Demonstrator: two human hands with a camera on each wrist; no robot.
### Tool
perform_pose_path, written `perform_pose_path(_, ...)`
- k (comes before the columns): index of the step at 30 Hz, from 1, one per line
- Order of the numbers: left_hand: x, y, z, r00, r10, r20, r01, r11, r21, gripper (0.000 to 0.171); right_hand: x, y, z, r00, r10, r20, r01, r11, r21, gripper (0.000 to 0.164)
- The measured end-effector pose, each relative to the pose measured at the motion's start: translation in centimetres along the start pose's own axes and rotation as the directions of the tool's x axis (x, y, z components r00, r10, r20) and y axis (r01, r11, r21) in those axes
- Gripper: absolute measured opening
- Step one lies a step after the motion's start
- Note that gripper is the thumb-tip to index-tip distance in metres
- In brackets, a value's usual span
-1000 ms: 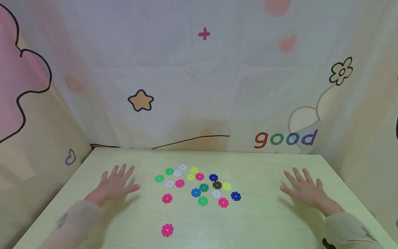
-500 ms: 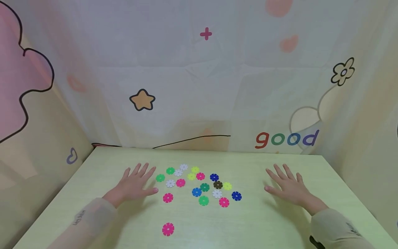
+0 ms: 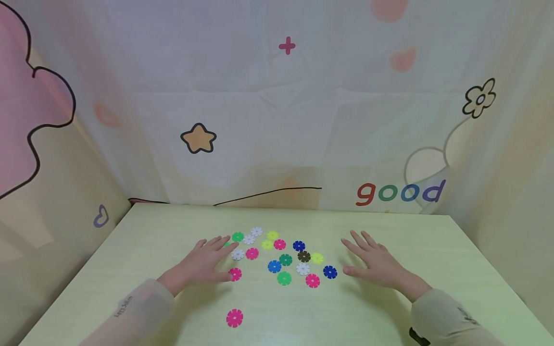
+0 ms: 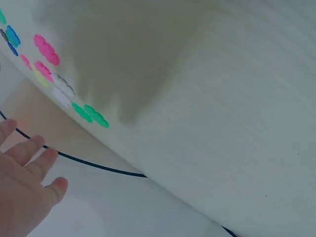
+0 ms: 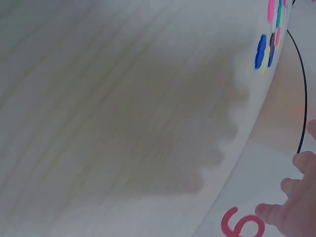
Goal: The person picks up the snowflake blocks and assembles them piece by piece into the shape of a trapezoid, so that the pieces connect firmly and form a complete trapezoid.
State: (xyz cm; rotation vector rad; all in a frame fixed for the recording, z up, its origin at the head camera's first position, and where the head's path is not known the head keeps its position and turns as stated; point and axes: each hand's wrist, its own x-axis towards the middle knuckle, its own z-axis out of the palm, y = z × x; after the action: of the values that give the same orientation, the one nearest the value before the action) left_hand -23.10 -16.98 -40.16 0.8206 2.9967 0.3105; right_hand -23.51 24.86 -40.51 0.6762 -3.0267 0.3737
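Notched plastic discs in several colours lie flat and scattered over the middle of the table. My left hand [image 3: 200, 265] hovers at their left side with fingers spread. Its thumb tip overlaps a pink disc [image 3: 236, 274], and its fingers mostly hide a green disc; contact with them is not visible. My right hand [image 3: 377, 265] is over the table to the right, fingers extended and apart, nearest a dark blue disc [image 3: 330, 272]. Neither hand holds anything. In the wrist views, the left hand [image 4: 24, 185] and right hand [image 5: 295, 197] appear raised, casting shadows on the tabletop.
One pink disc [image 3: 234, 318] lies apart, closer to the front of the table [image 3: 329, 317]. A printed cloth [image 3: 259, 125] hangs behind the table and along both sides. Pale sleeves cover both forearms.
Both hands have moved inward toward the discs, the left going right and the right going left. The left fingers now cover part of the nearest discs. The discs stay where they were.
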Motion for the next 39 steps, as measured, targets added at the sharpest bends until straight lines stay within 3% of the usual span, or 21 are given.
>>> perform_pose_path(4, 0.6, 0.3, 0.0, 0.999, -0.032, 0.024, 0.034, 0.995, -0.097, 0.063, 0.6, -1.1, 0.1, 0.998, -0.040, 0.050, 0.031, 0.986, 0.164, 0.072)
perform_pose_path(10, 1.2, -0.2, 0.3, 0.989, -0.109, 0.102, 0.134, 0.949, -0.286, 0.046, 1.5, -2.1, 0.1, 0.993, -0.012, 0.117, -0.036, 0.915, 0.403, 0.055)
perform_pose_path(19, 1.9, -0.8, 1.0, 0.981, -0.101, 0.168, 0.165, 0.887, -0.431, 0.037, 2.7, -2.0, 1.0, 0.978, 0.054, 0.202, -0.164, 0.800, 0.577, 0.043)
perform_pose_path(22, 2.2, -0.8, 1.4, 0.979, -0.095, 0.178, 0.165, 0.886, -0.433, 0.036, 3.0, -1.9, 1.5, 0.970, 0.071, 0.234, -0.201, 0.777, 0.596, 0.041)
perform_pose_path(39, 2.4, -1.0, 2.5, 0.978, -0.086, 0.190, 0.149, 0.926, -0.346, 0.030, 3.5, -2.6, 2.7, 0.948, 0.202, 0.248, -0.302, 0.818, 0.489, 0.031)
